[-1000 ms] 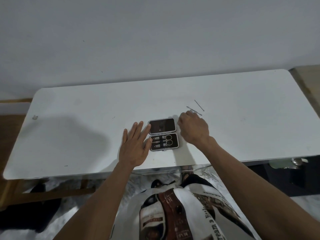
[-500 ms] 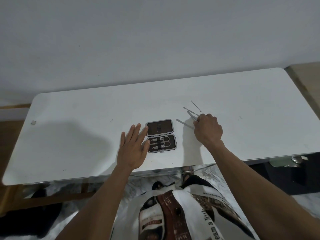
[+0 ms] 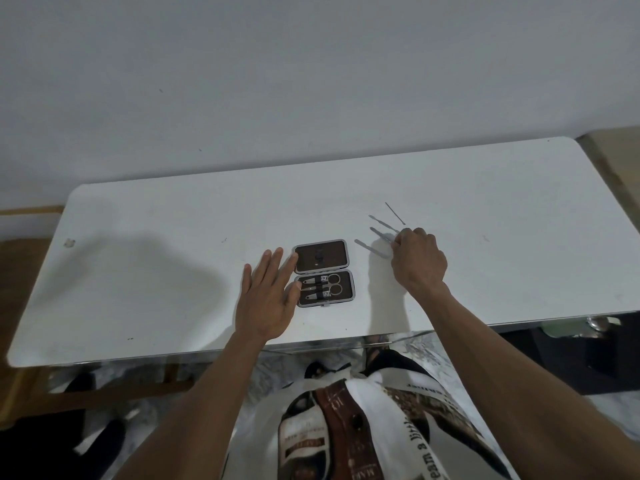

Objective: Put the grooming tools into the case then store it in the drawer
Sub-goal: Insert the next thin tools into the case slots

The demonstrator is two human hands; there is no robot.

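Observation:
A small brown grooming case (image 3: 323, 260) lies open on the white table (image 3: 173, 271); its lower half holds scissors and clippers. My left hand (image 3: 266, 299) rests flat with spread fingers, touching the case's left edge. To the right of the case lie loose slim metal tools: a flat one (image 3: 369, 247), a second (image 3: 380, 233), a third (image 3: 381, 220) and a thin pin (image 3: 394, 213). My right hand (image 3: 419, 261) sits over their near ends, fingertips curled and pinched on the second tool's end. The drawer is not in view.
The table backs onto a plain grey wall (image 3: 311, 81). Its front edge runs just above my lap and printed shirt (image 3: 363, 427). Wooden flooring (image 3: 20, 258) shows at the left, and dark objects (image 3: 571, 348) sit under the table's right end.
My right hand has moved from the case's right edge out to the loose tools and closed its fingertips on one. My left hand has stayed beside the case.

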